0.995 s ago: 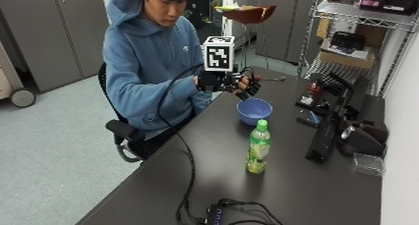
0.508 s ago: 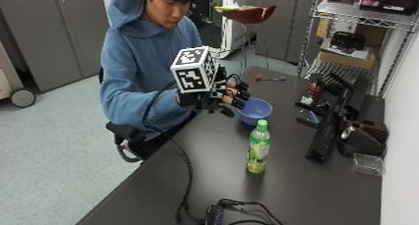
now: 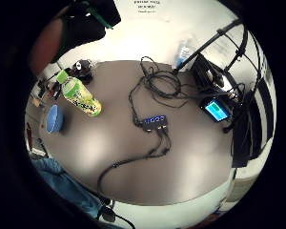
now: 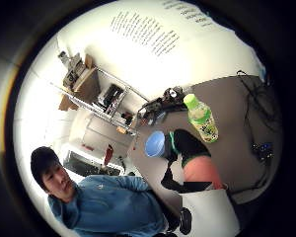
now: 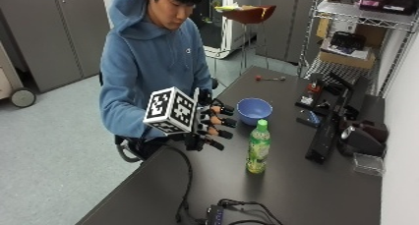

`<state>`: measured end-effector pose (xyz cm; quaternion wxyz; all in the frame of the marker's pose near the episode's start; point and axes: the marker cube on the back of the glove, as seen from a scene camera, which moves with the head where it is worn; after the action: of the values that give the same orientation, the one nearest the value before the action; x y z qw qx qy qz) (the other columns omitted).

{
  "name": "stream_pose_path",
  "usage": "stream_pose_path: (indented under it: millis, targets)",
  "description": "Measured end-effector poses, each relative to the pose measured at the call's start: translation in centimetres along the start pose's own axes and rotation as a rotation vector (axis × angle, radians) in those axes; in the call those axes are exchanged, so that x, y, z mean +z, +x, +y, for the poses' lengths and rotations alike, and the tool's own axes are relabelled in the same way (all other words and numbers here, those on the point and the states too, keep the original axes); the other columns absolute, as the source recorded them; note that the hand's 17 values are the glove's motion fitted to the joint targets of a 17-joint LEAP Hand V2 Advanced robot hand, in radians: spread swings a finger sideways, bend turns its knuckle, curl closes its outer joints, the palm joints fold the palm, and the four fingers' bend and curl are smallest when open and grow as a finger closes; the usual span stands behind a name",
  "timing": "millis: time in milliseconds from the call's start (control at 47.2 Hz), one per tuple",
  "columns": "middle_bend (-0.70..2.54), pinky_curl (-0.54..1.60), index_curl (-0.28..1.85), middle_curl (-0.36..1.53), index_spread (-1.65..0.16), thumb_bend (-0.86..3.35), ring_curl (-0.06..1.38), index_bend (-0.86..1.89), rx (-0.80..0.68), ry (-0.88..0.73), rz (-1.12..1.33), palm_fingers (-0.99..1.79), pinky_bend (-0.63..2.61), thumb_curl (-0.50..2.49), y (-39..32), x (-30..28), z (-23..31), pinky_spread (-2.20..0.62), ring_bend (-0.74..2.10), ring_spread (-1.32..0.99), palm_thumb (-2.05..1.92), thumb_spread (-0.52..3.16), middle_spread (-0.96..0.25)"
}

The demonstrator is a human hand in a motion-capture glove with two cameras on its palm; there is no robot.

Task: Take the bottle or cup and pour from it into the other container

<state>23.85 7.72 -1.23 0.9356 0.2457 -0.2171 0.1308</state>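
Note:
A green bottle [image 5: 258, 147] with a green cap stands upright on the dark table [image 5: 288, 190]. Just behind it sits a blue bowl [image 5: 254, 110]. My gloved right hand [image 5: 213, 126] hovers above the table a short way to the left of the bottle, fingers spread toward it and holding nothing. The palm views show the bottle [image 3: 80, 95] [image 4: 201, 117] standing beside the bowl [image 3: 54, 119] [image 4: 155, 143], apart from the hand, with one fingertip [image 4: 187, 144] in front of the bowl.
A USB hub with cables [image 5: 229, 216] lies at the table's near end. Black devices and stands [image 5: 334, 122] crowd the right side by the wire shelf [image 5: 353, 33]. A small tool [image 5: 270, 78] lies at the far end.
My hand has moved from beside the bowl toward the near end of the table, now level with the bottle. Bottle and bowl have stayed put.

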Motion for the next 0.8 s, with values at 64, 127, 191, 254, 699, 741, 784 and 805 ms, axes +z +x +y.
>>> stream_pose_path:
  millis: [64,127,191,254,699,741,784,805]
  targets:
    - [0.18,0.36,0.23,0.30,-0.32,-0.03,0.30,0.11,0.012,0.039,-0.055,0.31,0.53,0.46,0.7,0.8,0.2,0.25,0.41,0.08,0.66,0.99,0.03]
    - [0.18,0.36,0.23,0.30,-0.32,-0.03,0.31,0.10,0.024,0.074,-0.119,0.28,0.54,0.45,1.3,1.7,0.3,0.25,0.42,0.08,0.65,0.99,0.03]
    - [0.18,0.36,0.22,0.30,-0.32,-0.04,0.31,0.10,0.040,0.100,-0.197,0.27,0.55,0.45,1.8,2.6,0.2,0.26,0.42,0.08,0.64,0.98,0.03]
    - [0.18,0.36,0.21,0.30,-0.31,-0.04,0.31,0.11,0.060,0.108,-0.291,0.26,0.56,0.44,2.3,3.7,0.1,0.26,0.43,0.09,0.63,0.98,0.03]
    - [0.17,0.37,0.20,0.29,-0.31,-0.03,0.31,0.11,0.148,0.007,-0.552,0.15,0.61,0.42,3.2,13.5,-0.5,0.28,0.47,0.12,0.63,0.92,0.08]
    - [0.17,0.37,0.20,0.28,-0.31,-0.03,0.31,0.12,0.151,-0.005,-0.574,0.15,0.62,0.42,3.0,14.4,-0.7,0.28,0.47,0.12,0.63,0.92,0.09]
    - [0.18,0.37,0.20,0.28,-0.31,-0.03,0.31,0.12,0.154,-0.022,-0.596,0.15,0.62,0.42,2.7,15.2,-1.1,0.28,0.48,0.12,0.63,0.92,0.09]
    - [0.18,0.37,0.20,0.28,-0.31,-0.03,0.31,0.12,0.155,-0.032,-0.606,0.14,0.62,0.42,2.6,15.6,-1.2,0.28,0.48,0.13,0.63,0.91,0.09]
